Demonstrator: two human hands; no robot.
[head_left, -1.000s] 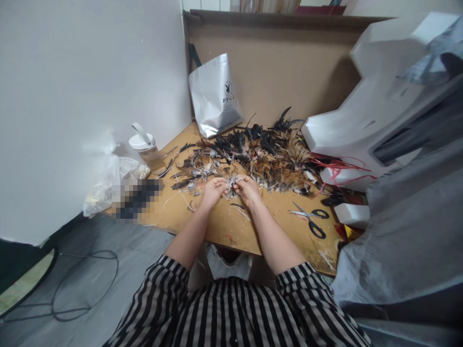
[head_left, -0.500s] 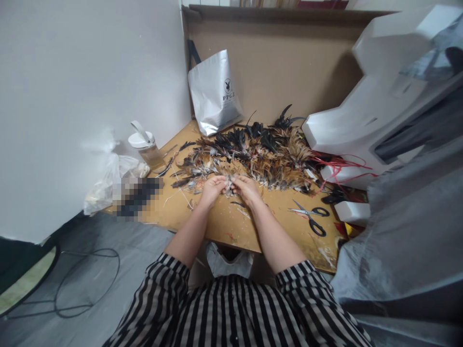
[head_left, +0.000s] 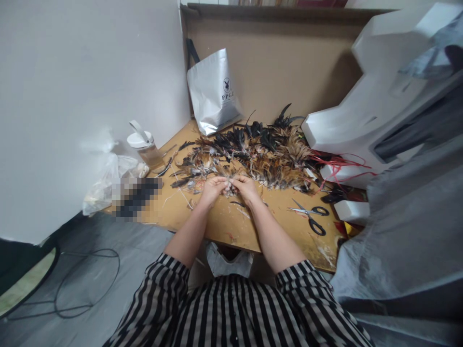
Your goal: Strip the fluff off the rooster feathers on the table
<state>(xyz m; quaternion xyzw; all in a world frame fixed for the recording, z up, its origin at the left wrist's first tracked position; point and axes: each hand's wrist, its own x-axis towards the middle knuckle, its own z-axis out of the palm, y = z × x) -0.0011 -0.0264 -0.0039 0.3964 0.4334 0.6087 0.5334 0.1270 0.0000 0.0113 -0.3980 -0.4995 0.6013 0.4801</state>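
Note:
Brown and black feathers (head_left: 275,166) lie in several bunches across the wooden table (head_left: 217,224). At their near edge, my left hand (head_left: 214,189) pinches one side of a small greyish feather bunch (head_left: 229,189). My right hand (head_left: 246,188) grips the other side of it, fingers closed. The fingertips of both hands nearly meet over the bunch. Open scissors (head_left: 310,212) with black handles lie to the right of my right hand.
Behind the feathers leans a silver bag (head_left: 213,96). A lidded jug (head_left: 146,147) and a clear plastic bag (head_left: 112,180) stand at the left. White foam (head_left: 336,125) and red strings (head_left: 338,166) are at the right, near a grey cloth (head_left: 405,226).
The fingertips of my hands have come slightly closer together over the small feather bunch. Otherwise the view has only shifted a little.

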